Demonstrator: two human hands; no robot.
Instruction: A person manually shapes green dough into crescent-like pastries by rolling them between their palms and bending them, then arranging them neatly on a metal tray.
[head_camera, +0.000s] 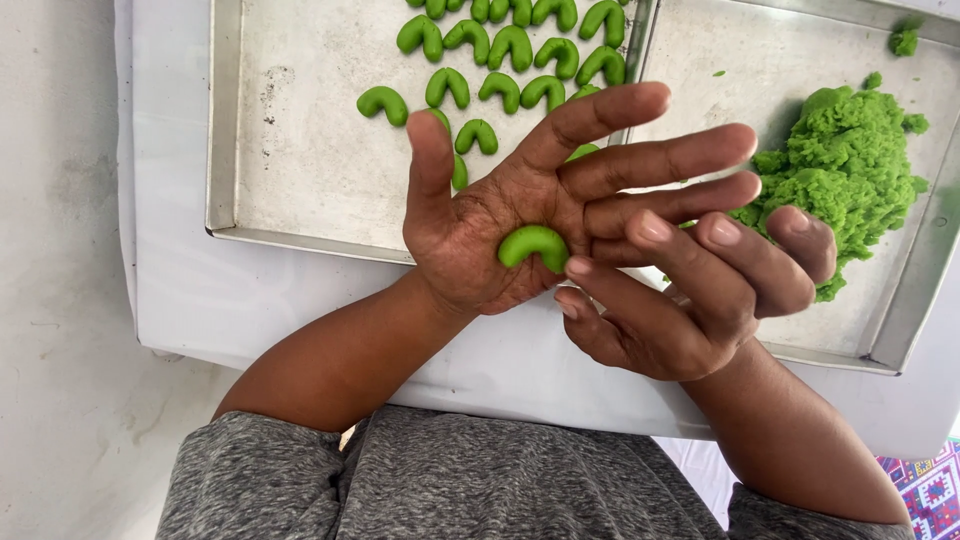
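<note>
A small crescent of bright green dough (533, 244), smooth and bent like a cashew with both ends pointing down toward the wrist, lies in the palm of the left hand (520, 215), which is spread open and flat, palm up, fingers fanned out to the right. The right hand (690, 295) sits just beside it on the right, its fingers loosely curled, gripping nothing, with a fingertip touching the right end of the crescent. Beyond the left hand's thumb and fingers lies a shallow metal tray (290, 150) holding rows of shaped green crescents (505, 50) of the same kind, gathered in its far right part while the rest is bare metal. Beyond the right hand, partly hidden by the fingers of both hands, a second metal tray (720, 50) holds a rough, crumbly mound of green dough (850, 165), with a few loose bits near its far corner. Both trays rest on a white sheet (180, 280).
</note>
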